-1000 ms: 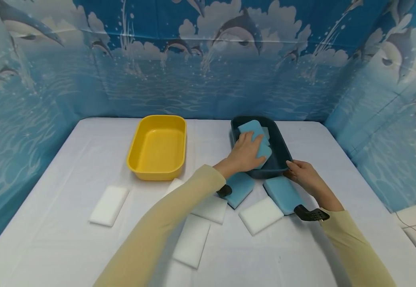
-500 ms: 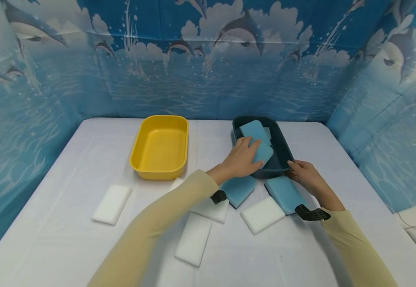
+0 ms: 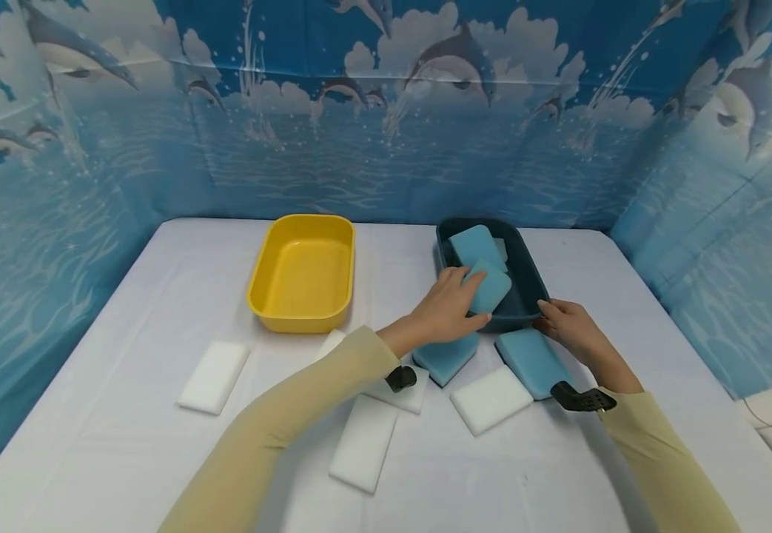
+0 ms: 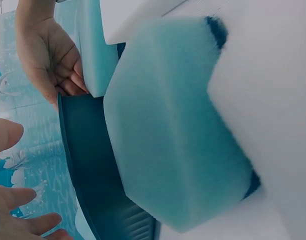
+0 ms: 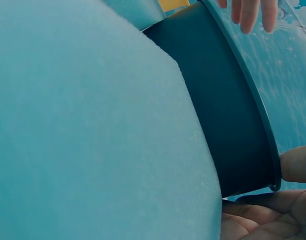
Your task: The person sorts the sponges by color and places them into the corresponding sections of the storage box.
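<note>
My left hand (image 3: pixel 451 305) is over the near left side of a dark teal plastic tray (image 3: pixel 531 285), thumb and fingers spread around nothing. Beneath its fingertips lies a blue sponge (image 3: pixel 494 289), overlapping another blue sponge (image 3: pixel 477 246) inside the tray. The left wrist view shows those fingers (image 4: pixel 18 195) apart, with nothing between them. My right hand (image 3: pixel 574 329) grips the tray's near right corner, thumb (image 5: pixel 295 164) outside the rim and fingers underneath. Two blue sponges with dark scouring sides, one left (image 3: pixel 448 359) and one right (image 3: pixel 535 363), lie in front of the tray.
A yellow tray (image 3: pixel 302 323) stands at the back left. Several white sponge blocks lie on the white table, including one far left (image 3: pixel 214 377), one nearest me (image 3: pixel 363 444) and one right of centre (image 3: pixel 491 400). A dolphin-print curtain (image 3: pixel 386 170) borders the table.
My left hand has drawn back towards me from the blue sponges, leaving them in the dark tray. My right hand keeps its grip on the tray's corner.
</note>
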Motion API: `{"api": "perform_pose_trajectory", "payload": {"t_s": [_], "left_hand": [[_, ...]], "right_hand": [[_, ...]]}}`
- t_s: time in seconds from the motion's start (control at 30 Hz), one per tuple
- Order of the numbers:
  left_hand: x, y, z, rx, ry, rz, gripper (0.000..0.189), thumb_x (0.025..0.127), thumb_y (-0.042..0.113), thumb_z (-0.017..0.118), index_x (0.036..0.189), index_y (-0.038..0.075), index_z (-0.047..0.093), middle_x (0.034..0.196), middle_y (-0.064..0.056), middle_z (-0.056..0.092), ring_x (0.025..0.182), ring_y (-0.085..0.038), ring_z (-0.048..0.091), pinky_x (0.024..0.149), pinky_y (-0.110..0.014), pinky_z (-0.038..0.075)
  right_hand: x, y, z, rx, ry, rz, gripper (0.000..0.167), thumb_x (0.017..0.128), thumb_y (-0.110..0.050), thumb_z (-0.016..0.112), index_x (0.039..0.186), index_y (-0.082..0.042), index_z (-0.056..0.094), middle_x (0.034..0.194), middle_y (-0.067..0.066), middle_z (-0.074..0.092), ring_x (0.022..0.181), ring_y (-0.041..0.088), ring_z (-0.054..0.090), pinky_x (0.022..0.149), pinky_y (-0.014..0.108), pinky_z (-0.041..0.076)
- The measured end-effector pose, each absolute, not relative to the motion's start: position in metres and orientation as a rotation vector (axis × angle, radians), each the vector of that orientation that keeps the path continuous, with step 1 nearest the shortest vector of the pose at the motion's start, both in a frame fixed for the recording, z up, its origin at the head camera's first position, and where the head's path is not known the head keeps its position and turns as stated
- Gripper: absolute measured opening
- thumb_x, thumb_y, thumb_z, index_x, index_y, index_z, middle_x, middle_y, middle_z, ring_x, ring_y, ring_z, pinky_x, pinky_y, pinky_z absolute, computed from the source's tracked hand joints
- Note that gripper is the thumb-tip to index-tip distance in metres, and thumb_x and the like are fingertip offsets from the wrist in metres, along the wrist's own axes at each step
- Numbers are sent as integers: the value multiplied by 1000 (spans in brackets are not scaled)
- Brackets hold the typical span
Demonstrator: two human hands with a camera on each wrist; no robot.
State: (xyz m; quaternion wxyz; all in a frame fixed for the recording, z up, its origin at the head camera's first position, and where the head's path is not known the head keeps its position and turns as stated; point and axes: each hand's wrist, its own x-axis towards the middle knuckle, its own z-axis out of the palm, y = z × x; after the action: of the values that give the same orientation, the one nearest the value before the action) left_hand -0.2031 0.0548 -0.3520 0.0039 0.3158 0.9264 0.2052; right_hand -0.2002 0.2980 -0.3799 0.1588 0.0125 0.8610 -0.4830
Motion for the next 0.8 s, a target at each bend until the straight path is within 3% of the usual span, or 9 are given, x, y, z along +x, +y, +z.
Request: {"api": "perform_pose_trajectory", "payload": {"t_s": [0.8], "left_hand": [[-179,35,-363,1039,2918,653,68,94,37,53,148,7,25,149,-18,30,140,-30,25,114,-38,31]], "right_hand": [[-199,297,-380,41,2492,-1343,69,103,-38,20,144,15,6,151,35,14,139,43,25,108,47,31]]}}
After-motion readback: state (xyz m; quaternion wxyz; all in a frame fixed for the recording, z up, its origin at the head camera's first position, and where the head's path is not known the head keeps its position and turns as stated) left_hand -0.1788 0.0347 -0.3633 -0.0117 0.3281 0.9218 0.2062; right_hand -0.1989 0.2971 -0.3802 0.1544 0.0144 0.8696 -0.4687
